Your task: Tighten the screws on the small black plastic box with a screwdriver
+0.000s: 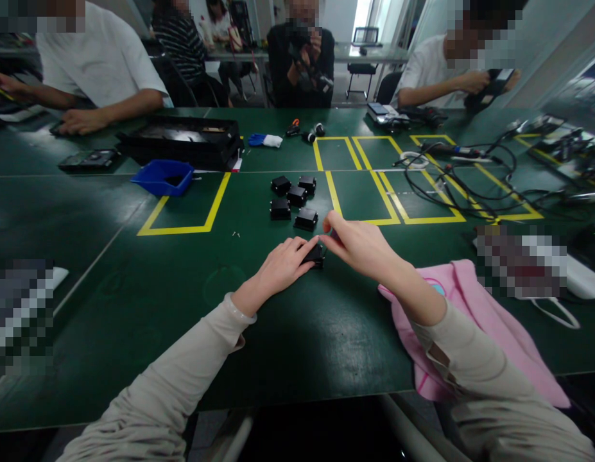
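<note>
Beige sleeves come up from the bottom edge, both forearms angled inward over the near lip of the dark green table [133, 308]. Far left, a blurred patch sits at the table's rim, and beyond it bare green runs up to a yellow taped rectangle [181, 228] with a blue plastic bin [163, 176] at its far corner and a long black tray [181, 138] just behind that. Plenty of open surface on this side.

Now the left hand [280, 266] — palm down, wrist low, fingers stretched forward and flat, fingertips pressing on the small black plastic box [315, 255] that sits on the table at centre. It pins the box rather than wrapping it. Just beyond, a cluster of five matching small black boxes [294, 200] sits loose, well inside the tape, with a clear strip of green between them and the hands.

The right hand [359, 247] arches over from the other side, wrist raised, thumb and forefinger drawn into a narrow pinch at the box's far corner; whether something tiny sits in that pinch I cannot tell. Under the right forearm a crumpled pink cloth [470, 314] spreads toward the near edge, crowding that side. Farther right — more yellow taped squares [364, 192], then a tangle of black cables [461, 186]. Other people sit along the far edge, their hands well apart from this pair.
</note>
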Available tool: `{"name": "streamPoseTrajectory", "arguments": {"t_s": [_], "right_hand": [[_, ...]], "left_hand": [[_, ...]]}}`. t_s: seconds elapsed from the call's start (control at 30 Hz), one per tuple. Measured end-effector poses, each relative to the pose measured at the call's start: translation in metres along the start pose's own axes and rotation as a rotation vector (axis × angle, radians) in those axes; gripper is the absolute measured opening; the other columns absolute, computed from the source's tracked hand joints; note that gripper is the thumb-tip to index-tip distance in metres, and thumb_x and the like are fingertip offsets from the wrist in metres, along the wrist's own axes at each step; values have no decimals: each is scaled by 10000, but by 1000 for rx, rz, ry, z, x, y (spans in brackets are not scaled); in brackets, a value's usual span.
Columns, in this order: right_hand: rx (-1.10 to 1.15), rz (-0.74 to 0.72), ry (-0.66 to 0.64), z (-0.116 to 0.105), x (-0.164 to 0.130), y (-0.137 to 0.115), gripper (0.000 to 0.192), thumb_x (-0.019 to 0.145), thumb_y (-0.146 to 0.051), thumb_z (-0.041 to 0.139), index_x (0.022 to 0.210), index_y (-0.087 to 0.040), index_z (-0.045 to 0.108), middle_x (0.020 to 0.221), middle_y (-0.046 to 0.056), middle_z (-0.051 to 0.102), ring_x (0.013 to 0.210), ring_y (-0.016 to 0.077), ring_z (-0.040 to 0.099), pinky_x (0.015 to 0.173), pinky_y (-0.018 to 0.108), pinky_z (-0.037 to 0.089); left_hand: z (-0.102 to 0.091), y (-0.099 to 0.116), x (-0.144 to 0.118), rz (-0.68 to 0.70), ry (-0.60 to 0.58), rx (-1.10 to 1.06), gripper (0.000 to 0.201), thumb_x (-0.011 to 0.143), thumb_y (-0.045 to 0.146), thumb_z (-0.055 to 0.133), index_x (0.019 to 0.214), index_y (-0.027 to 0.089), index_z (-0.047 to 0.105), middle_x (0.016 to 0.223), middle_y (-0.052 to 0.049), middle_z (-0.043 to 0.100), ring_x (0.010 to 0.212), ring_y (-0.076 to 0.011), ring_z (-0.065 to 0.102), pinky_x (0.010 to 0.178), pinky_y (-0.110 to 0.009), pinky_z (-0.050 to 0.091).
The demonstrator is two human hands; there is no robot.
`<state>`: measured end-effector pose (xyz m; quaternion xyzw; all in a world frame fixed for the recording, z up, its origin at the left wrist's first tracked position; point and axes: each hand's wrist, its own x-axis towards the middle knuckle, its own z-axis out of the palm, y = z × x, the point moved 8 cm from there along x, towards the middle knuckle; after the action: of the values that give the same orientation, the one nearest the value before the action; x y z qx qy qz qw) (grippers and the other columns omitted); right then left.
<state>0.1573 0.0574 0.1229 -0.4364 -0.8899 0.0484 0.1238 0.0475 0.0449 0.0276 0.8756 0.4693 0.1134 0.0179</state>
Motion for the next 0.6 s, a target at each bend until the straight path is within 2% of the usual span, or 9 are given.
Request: {"name": "streamPoseTrajectory", "arguments": {"t_s": [0.1,0.23,0.43,0.6], "right_hand": [[-27,9,-16,3,0,2,251,960,-375,377,1021,-192,537,753,18,667,637,157,585,548,265,245],[16,-19,4,2,0,0,239,946,-295,385,1124,-182,499,813,21,682,644,148,582,554,259,256],[-9,3,-22,1,0,-1,301,975,-412,346,1006,-194,552,742,23,666,635,159,581,553,263,250],[30,10,0,1,0,2,254,963,-315,373,1137,-179,497,813,26,676,649,151,579,563,256,265]], "left_hand": [[0,0,0,-2,-3,2,531,961,405,478,1429,202,329,1177,-89,532,1015,-237,515,901,-385,464],[1,0,0,-3,-5,2,560,959,400,487,1450,209,295,1190,-86,530,1020,-236,514,902,-377,465],[1,0,0,-3,2,2,516,959,399,485,1419,214,343,1174,-84,538,1011,-238,518,896,-379,459],[1,-1,0,-3,-6,-13,560,964,401,474,1457,216,284,1183,-86,532,1012,-232,517,892,-378,462]]}}
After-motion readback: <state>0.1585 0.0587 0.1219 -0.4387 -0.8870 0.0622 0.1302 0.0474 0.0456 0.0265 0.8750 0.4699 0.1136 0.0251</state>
